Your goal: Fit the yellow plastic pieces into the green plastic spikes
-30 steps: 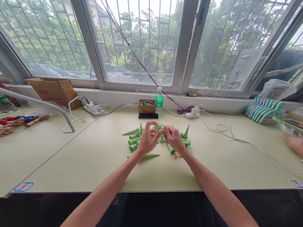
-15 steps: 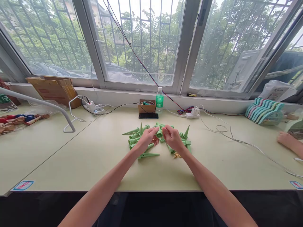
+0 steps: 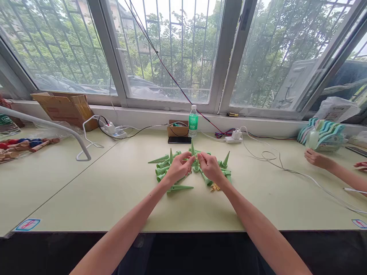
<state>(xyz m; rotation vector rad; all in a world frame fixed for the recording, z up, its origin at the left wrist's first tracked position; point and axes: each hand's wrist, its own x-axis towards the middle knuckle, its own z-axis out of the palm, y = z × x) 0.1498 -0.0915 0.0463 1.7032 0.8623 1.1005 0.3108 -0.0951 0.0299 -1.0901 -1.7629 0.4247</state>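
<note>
Pointing up, one spike [image 3: 192, 148] sits pinched in the grip of the left hand [image 3: 179, 167]; right hand [image 3: 210, 166] adjacent, grip cannot be told. Other spikes [image 3: 183, 188] lie on worktop [image 3: 109, 191].

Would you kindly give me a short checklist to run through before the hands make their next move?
1. Left hand at the raised green spike: ok, fingertips at its lower end.
2. Raised spike pointing up: ok.
3. Right hand gripping a part: cannot tell, its own fingers hide it.
4. All other green spikes lying flat: not ok, one at the right stands point up.
5. Smartphone clear of both hands: ok, lying beyond them.
6. Bottle upright and capped: ok.
</note>
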